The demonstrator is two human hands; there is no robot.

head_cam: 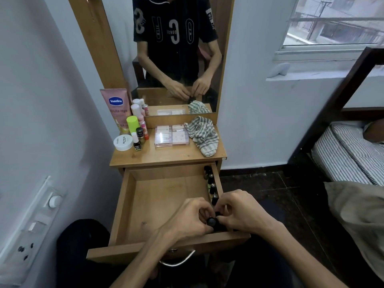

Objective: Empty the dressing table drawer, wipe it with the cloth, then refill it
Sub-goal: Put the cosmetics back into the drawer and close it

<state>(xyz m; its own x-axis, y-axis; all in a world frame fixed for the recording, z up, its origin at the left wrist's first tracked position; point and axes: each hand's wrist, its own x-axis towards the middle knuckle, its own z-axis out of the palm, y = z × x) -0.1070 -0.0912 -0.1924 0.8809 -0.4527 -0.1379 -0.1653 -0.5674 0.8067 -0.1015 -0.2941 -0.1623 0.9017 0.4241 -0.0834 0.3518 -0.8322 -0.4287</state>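
Note:
The wooden drawer (158,204) of the dressing table is pulled out towards me, its floor mostly bare. A row of small dark-capped nail polish bottles (212,187) stands along its right wall. My left hand (188,218) and my right hand (239,212) meet at the drawer's front right corner, both closed around a small black-capped bottle (212,221). The striped grey-and-white cloth (204,135) lies crumpled on the right of the tabletop (166,155).
On the tabletop stand a pink Vaseline tube (116,107), a green-capped bottle (133,123), a white jar (123,142), small bottles (139,138) and a clear compartment box (172,135). A mirror (176,53) rises behind. A wall with sockets is at left, a bed (349,154) at right.

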